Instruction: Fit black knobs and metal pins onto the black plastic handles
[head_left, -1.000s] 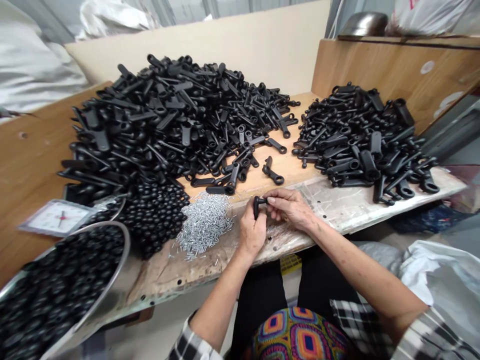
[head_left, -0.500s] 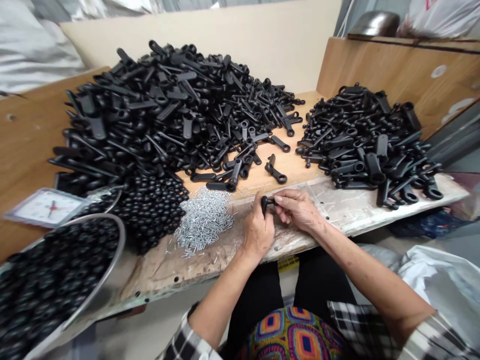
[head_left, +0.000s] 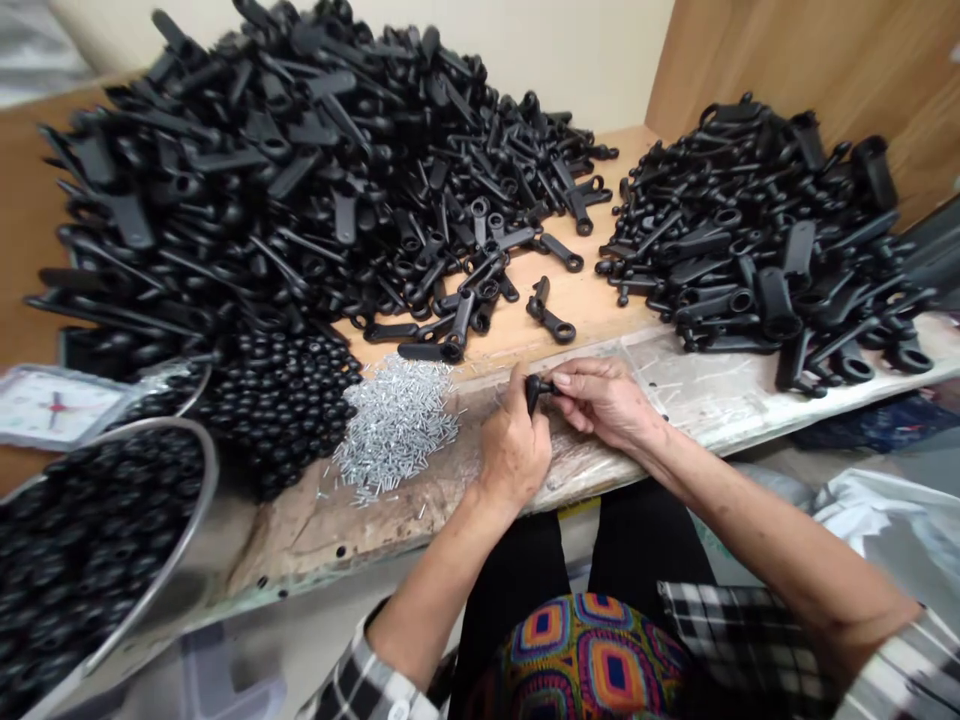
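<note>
Black plastic part [head_left: 533, 392] stays held just above the bench [head_left: 315, 560] near its front edge, between both hands. Left hand [head_left: 514, 450] is closed around the part; right hand [head_left: 607, 405] pinches its end with the fingertips, unchanged from the earlier views. The part shows a rounded head and short stem. Steel pins [head_left: 394, 425] lie just left of the hands, black beads [head_left: 281, 405] beside them, and black levers [head_left: 225, 180] are heaped toward the rear edge.

Matt black plastic handles [head_left: 225, 200]
</note>
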